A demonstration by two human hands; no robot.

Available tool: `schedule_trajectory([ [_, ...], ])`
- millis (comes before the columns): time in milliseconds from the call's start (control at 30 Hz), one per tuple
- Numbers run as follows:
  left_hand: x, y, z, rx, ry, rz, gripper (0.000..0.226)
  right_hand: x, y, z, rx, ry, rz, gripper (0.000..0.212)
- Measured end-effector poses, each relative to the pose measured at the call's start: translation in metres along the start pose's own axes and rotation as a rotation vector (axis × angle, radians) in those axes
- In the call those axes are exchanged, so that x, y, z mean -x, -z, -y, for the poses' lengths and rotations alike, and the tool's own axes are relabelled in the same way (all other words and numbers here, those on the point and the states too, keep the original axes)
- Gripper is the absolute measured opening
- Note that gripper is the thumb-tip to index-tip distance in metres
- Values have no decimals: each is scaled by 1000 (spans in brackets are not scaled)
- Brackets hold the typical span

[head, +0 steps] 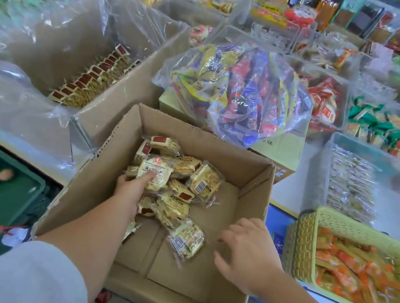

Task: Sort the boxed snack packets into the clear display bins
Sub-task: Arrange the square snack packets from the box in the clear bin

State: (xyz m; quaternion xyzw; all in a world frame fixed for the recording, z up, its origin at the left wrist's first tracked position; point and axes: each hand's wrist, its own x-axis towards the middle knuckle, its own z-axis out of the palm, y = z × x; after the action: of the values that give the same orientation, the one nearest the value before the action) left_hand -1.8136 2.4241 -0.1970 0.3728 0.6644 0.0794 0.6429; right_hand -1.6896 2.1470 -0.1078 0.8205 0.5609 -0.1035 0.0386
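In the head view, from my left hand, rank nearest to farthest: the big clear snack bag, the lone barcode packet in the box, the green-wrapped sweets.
From the left hand, gripping a packet:
1. Barcode packet, in the box, to its right.
2. Clear snack bag, beyond the box.
3. Green-wrapped sweets, far right.

The box (pixel 256 182) is matt brown corrugated cardboard. Inside it, the snack packets (pixel 181 182) are glossy, crinkled plastic film. Behind the box lies a shiny clear plastic bag (pixel 233 89) — right of the box a perforated yellow plastic basket (pixel 310 233), left a smooth green plastic crate (pixel 7 201).
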Motion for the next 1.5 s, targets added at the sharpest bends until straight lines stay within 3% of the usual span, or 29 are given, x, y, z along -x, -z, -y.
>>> schedule_trajectory([
  [167,2,-3,-9,-111,95,219,96,-1,0,1,-25,-3,-25,39],
  [267,10,-10,-11,-136,95,255,79,-1,0,1,-22,-4,-20,40],
  [367,20,-15,-8,-115,21,207,52,-1,1,1,-13,-2,-11,43],
  [533,35,-4,3,-140,-164,78,62,0,2,1,-21,8,-36,40],
  [633,57,13,7,-152,-290,27,38,1,2,1,-30,18,-55,38],
  [767,103,33,8,-12,-473,33,21,2,2,0,-41,21,-55,39],
  [900,149,45,8,324,-401,171,25,2,7,1,-89,26,-54,48],
  [1000,182,42,19,515,-283,330,46,4,19,1,-402,-2,-66,62],
  [1167,229,9,52,579,-263,440,41,27,49,-8,-1426,-129,69,55],
  [1233,248,-15,62,593,-266,457,34,40,55,-22,-1534,-132,110,54],
  [1500,303,-142,97,548,-358,390,51,111,51,-148,-1711,-167,80,41],
])
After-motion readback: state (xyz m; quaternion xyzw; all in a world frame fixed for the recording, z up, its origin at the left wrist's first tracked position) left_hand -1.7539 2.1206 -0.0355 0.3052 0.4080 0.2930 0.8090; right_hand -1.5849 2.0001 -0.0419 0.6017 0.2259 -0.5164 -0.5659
